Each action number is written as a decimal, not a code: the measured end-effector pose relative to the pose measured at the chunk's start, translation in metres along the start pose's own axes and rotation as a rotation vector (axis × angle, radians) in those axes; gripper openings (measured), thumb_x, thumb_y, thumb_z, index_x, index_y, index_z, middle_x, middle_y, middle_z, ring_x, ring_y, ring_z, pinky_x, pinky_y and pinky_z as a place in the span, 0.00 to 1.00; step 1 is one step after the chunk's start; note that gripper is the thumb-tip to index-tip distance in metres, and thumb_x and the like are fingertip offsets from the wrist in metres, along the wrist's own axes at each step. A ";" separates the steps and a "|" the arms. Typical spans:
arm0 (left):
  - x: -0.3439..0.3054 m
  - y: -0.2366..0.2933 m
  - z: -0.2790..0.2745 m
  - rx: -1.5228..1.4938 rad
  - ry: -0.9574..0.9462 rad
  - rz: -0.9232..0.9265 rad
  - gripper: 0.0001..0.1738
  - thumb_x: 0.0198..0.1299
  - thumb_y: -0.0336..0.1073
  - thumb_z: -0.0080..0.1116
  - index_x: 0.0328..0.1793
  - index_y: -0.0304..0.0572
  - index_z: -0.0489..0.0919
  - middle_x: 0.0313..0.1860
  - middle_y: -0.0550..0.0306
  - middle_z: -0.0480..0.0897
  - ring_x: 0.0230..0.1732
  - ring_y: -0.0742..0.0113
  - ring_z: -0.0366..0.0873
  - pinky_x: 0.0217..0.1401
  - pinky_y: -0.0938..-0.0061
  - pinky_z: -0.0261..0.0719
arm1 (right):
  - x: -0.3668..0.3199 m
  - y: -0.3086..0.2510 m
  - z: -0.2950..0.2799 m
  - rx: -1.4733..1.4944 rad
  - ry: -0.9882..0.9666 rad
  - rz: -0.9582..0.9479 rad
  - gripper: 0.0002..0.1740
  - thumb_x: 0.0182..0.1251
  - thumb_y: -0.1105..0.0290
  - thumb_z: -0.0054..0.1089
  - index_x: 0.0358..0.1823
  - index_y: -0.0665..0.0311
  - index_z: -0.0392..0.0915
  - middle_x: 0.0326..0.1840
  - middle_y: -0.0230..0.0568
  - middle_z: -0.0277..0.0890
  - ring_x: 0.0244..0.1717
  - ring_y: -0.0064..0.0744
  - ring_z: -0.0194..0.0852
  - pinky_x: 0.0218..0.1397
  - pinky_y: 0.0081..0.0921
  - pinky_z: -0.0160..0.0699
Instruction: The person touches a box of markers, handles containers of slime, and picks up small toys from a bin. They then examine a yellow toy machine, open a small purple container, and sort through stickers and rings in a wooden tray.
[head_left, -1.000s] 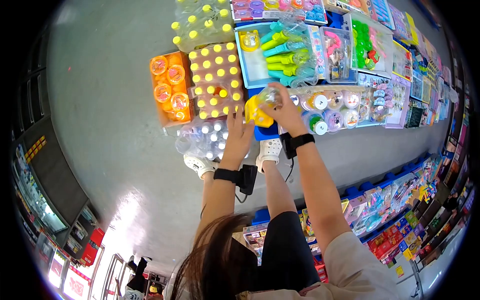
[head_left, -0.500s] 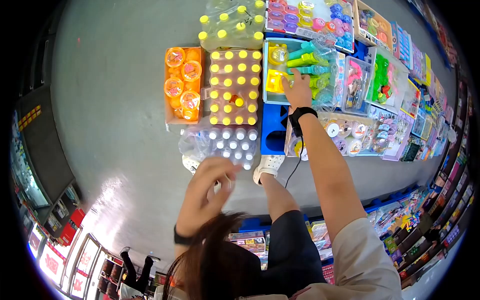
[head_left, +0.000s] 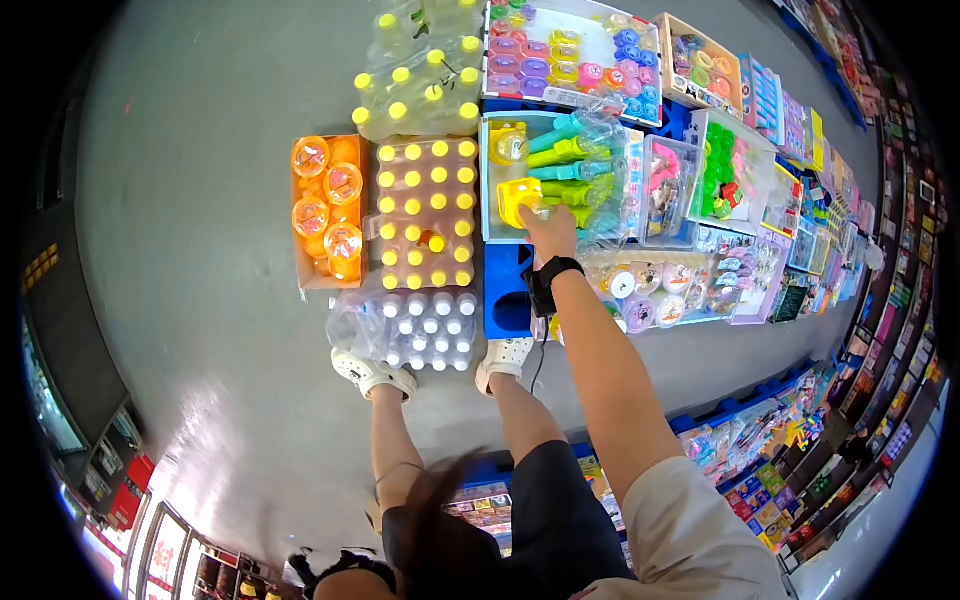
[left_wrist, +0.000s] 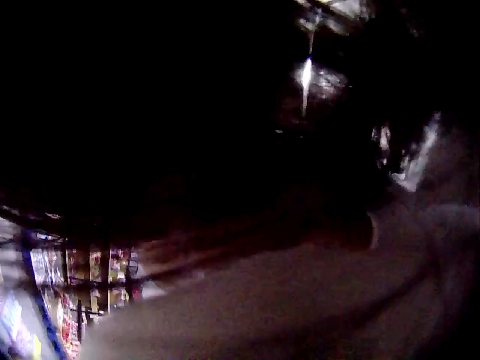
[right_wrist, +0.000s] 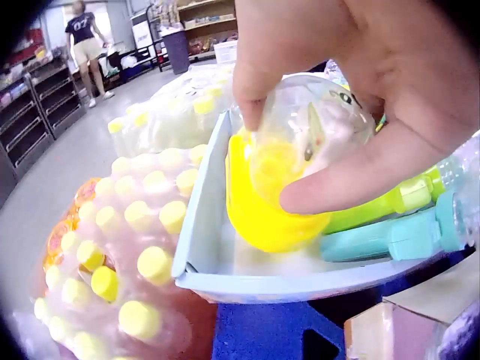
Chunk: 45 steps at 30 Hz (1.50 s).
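My right hand (head_left: 553, 235) reaches into a light blue box (right_wrist: 300, 288) and holds a yellow toy with a clear dome (right_wrist: 259, 217). Thumb and fingers grip the dome from both sides in the right wrist view, with small pale shapes showing through the plastic. The yellow base sits low inside the box, in its near left corner. Behind it in the box lies a similar yellow domed toy (head_left: 508, 146), and beside it are several teal and lime-green toys (head_left: 570, 152) with clear ends. The left hand is out of sight; the left wrist view is mostly dark, with pale cloth.
Left of the box stand shrink-wrapped yellow-capped bottles (head_left: 413, 206), white-capped bottles (head_left: 430, 327) and an orange carton (head_left: 300, 265). A blue pallet (head_left: 507, 280) shows below the box. More toy trays (head_left: 577, 90) extend behind and right. Another person (right_wrist: 86, 45) stands in the background.
The yellow domed toy has gone from between both hands above the bottles into the blue box with my right hand. My left hand has drawn back toward the body and out of view.
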<state>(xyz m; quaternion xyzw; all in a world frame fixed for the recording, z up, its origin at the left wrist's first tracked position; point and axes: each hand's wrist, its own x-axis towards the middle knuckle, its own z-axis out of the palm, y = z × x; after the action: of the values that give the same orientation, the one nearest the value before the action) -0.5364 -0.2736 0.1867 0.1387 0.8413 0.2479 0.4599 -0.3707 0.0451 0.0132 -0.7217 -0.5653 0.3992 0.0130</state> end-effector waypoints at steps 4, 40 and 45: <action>0.047 -0.094 0.054 0.518 0.011 -0.250 0.25 0.73 0.42 0.39 0.73 0.45 0.58 0.70 0.57 0.64 0.66 0.62 0.61 0.69 0.70 0.57 | -0.021 -0.031 -0.013 -0.334 0.081 -0.210 0.40 0.53 0.46 0.69 0.56 0.71 0.69 0.41 0.59 0.80 0.43 0.56 0.81 0.46 0.46 0.81; -0.158 -0.007 -0.133 -0.519 0.010 -0.062 0.44 0.66 0.73 0.32 0.81 0.57 0.52 0.77 0.42 0.52 0.69 0.43 0.65 0.70 0.50 0.64 | -0.240 0.034 -0.115 -0.562 -0.587 -0.771 0.12 0.66 0.73 0.51 0.47 0.54 0.79 0.43 0.45 0.78 0.45 0.52 0.78 0.47 0.45 0.75; -0.165 0.028 -0.311 -0.484 -0.006 0.531 0.48 0.64 0.77 0.29 0.82 0.59 0.48 0.79 0.36 0.46 0.70 0.37 0.65 0.70 0.45 0.64 | -0.364 0.025 -0.117 -0.631 -0.565 -0.562 0.12 0.68 0.67 0.51 0.48 0.49 0.81 0.41 0.43 0.83 0.47 0.47 0.80 0.47 0.43 0.77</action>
<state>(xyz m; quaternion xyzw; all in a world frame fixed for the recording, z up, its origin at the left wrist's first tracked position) -0.7098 -0.4164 0.4593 0.2402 0.6915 0.5504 0.4015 -0.2969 -0.2141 0.2862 -0.3742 -0.8121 0.3698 -0.2523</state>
